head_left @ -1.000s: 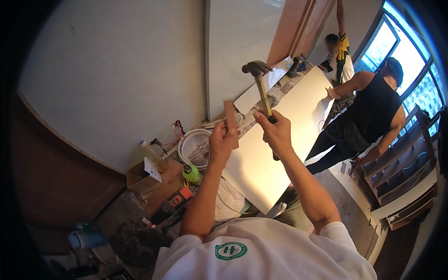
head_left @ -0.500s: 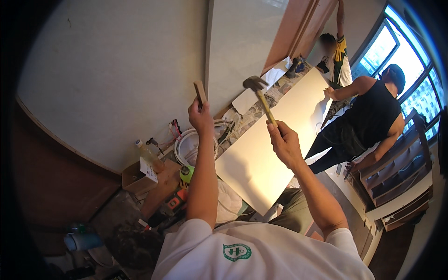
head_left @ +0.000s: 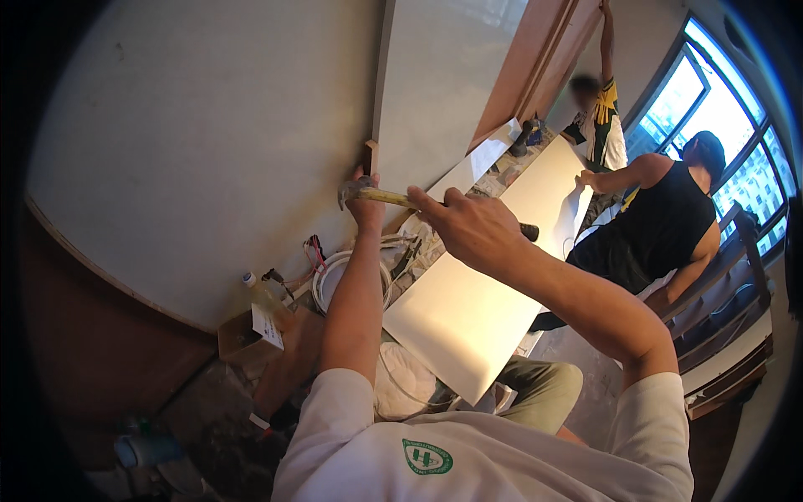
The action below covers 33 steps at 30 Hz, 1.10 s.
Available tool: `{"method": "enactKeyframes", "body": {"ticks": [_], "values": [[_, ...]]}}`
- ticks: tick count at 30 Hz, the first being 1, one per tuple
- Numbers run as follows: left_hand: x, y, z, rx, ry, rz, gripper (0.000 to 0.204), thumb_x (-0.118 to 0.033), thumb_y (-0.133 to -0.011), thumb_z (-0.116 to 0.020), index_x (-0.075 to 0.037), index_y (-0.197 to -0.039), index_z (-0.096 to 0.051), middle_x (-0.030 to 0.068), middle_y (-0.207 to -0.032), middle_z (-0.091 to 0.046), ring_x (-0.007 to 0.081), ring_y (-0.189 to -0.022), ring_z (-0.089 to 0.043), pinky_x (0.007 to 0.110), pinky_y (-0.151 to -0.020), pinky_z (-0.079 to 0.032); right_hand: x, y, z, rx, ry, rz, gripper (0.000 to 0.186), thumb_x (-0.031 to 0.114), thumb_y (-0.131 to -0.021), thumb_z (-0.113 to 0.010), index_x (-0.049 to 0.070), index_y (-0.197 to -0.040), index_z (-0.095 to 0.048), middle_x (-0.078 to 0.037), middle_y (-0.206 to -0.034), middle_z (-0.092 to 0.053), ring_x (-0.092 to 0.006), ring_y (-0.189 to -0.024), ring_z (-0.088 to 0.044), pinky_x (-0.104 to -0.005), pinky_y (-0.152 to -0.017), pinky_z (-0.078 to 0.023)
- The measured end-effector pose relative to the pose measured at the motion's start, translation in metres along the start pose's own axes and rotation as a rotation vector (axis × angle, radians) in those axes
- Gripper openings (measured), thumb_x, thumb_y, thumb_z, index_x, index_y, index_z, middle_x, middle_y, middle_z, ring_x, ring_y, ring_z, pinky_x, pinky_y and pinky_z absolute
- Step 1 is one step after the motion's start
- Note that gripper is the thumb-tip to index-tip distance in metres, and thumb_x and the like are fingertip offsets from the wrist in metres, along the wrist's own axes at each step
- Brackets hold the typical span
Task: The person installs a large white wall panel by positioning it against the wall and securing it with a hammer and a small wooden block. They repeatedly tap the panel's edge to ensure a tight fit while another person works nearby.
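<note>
My right hand is closed round the yellow handle of a claw hammer, which lies almost level. The hammer's head is right at my left hand and covers part of its fingers. Those fingers are wrapped round a short wood block, whose upper end sticks up beside the edge of a tall light-grey panel. Whether the block touches that edge, or the hammer touches the block, I cannot make out.
A long cream board lies beyond my knees. One person in a black top bends over its right side; another reaches up at the wall. Coiled white cable, a bottle and a cardboard box stand at left.
My right hand has swung the hammer left and down, from upright to nearly level, bringing its head to my left hand. The block has shifted slightly right, to the panel's edge.
</note>
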<state>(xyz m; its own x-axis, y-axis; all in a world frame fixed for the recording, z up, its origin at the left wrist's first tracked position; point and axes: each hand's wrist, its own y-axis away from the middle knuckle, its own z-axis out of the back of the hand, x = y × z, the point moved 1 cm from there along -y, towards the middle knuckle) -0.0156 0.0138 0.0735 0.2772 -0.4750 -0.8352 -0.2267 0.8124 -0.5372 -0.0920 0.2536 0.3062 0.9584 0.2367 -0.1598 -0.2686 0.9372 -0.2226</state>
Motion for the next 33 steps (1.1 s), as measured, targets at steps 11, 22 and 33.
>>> {"method": "enactKeyframes", "body": {"ticks": [11, 22, 33], "values": [[0.020, 0.004, -0.020, 0.045, 0.027, 0.013, 0.046, -0.019, -0.089, -0.073, 0.004, -0.125, -0.059, 0.0249, -0.111, -0.066, 0.0431, -0.105, -0.064, 0.048, -0.091, -0.050, 0.022, -0.073, -0.005, 0.052, 0.206, 0.135, 0.052, 0.015, -0.091, -0.062, 0.012, -0.142, -0.049, -0.015, -0.086, -0.065, -0.0309, -0.070, -0.071, -0.0419, -0.057, -0.057], [0.066, 0.003, -0.041, 0.047, 0.279, -0.007, 0.041, -0.017, -0.089, -0.068, 0.001, -0.124, -0.057, 0.0261, -0.113, -0.062, 0.0473, -0.104, -0.059, 0.055, -0.092, -0.047, 0.031, -0.091, -0.019, 0.078, 0.264, 0.202, 0.054, 0.017, -0.091, -0.063, 0.012, -0.142, -0.048, -0.015, -0.091, -0.065, -0.0302, -0.075, -0.072, -0.0407, -0.060, -0.057], [0.064, 0.002, -0.036, 0.006, 0.109, -0.061, 0.033, -0.009, -0.090, -0.063, 0.004, -0.120, -0.059, 0.0275, -0.115, -0.062, 0.0478, -0.109, -0.058, 0.051, -0.095, -0.049, 0.049, -0.105, -0.005, 0.102, 0.305, 0.215, 0.050, 0.019, -0.094, -0.057, 0.009, -0.143, -0.052, -0.014, -0.090, -0.066, -0.0289, -0.072, -0.072, -0.0399, -0.060, -0.057]]}}
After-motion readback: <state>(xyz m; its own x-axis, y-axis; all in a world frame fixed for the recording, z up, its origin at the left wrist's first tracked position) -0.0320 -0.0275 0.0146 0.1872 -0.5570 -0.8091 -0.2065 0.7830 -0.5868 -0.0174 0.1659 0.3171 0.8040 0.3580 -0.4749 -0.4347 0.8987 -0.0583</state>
